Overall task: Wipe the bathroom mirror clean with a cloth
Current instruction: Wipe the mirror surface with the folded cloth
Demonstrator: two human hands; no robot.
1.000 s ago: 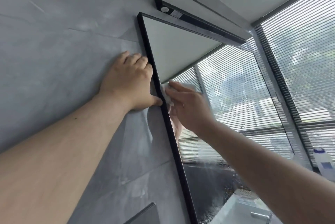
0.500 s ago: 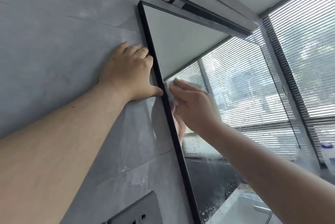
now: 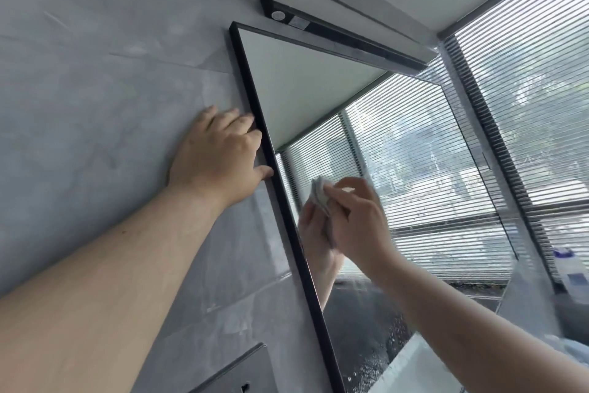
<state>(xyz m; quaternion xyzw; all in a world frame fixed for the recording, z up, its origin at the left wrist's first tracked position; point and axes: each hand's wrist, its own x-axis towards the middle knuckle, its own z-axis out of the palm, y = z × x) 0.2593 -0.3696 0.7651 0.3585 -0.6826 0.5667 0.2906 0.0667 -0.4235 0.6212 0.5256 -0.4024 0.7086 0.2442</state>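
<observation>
A black-framed mirror (image 3: 318, 90) hangs on the grey tiled wall and reflects the window blinds. My left hand (image 3: 220, 153) lies flat on the wall beside the mirror's left frame edge, thumb touching the frame. My right hand (image 3: 357, 217) presses a small white cloth (image 3: 320, 195) against the glass, a little right of the frame, fingers curled over the cloth. The hand's reflection shows just beside it. Water droplets speckle the mirror's lower part.
A black light bar (image 3: 344, 29) is mounted above the mirror. Window blinds (image 3: 526, 90) fill the right side. A white bottle (image 3: 570, 271) stands on the sill at the right. A grey wall socket (image 3: 236, 373) sits below left.
My right hand with the cloth has slid down and to the right, away from the frame edge. My left hand stays on the wall. The camera has tilted down.
</observation>
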